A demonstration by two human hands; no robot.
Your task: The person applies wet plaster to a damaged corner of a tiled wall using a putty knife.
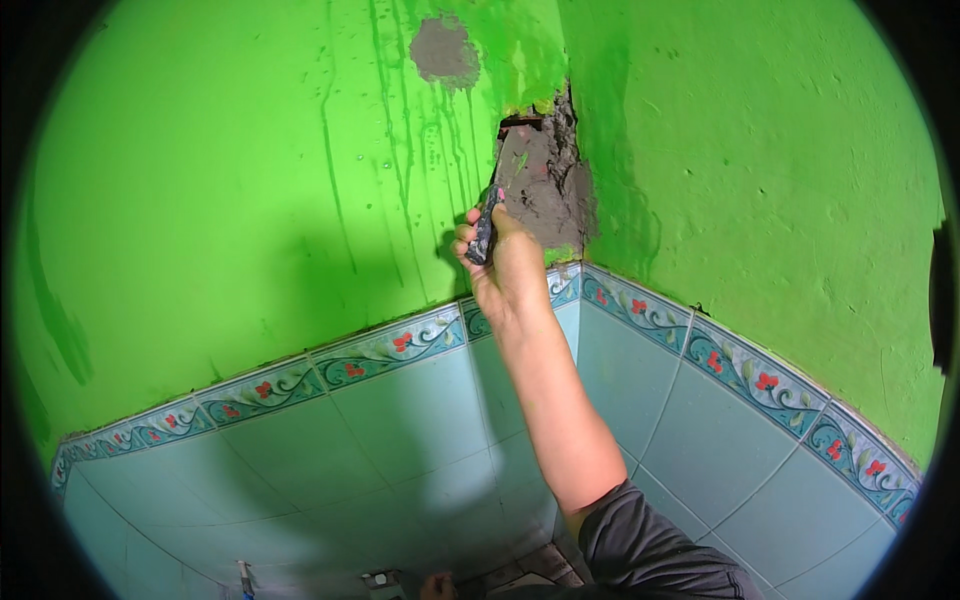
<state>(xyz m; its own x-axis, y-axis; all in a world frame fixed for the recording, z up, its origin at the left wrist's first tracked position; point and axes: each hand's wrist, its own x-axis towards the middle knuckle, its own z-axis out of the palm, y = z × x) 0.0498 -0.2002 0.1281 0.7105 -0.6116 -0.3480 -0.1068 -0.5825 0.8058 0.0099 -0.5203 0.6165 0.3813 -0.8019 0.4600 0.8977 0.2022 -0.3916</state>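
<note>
My right hand point(507, 245) is closed around the dark, mortar-smeared handle of a scraper point(483, 238), its fingers wrapped on the left side and its thumb on top. The tool points upward, its blade against a patch of wet grey mortar point(545, 190) beside the wall corner. Rough, dark broken masonry point(566, 120) shows along the patch's upper right edge. Higher up and to the left is a second, rounded mortar patch point(445, 50). My left hand cannot be made out; a small skin-toned shape point(438, 586) at the lower edge is too unclear to name.
Bright green walls point(200, 200) meet at the corner, with wet drips running below the round patch. Below runs a floral tile border point(400, 345) above pale blue-green tiles point(410, 430). A small tap-like fitting point(245, 580) and a pale object point(381, 580) show at the bottom.
</note>
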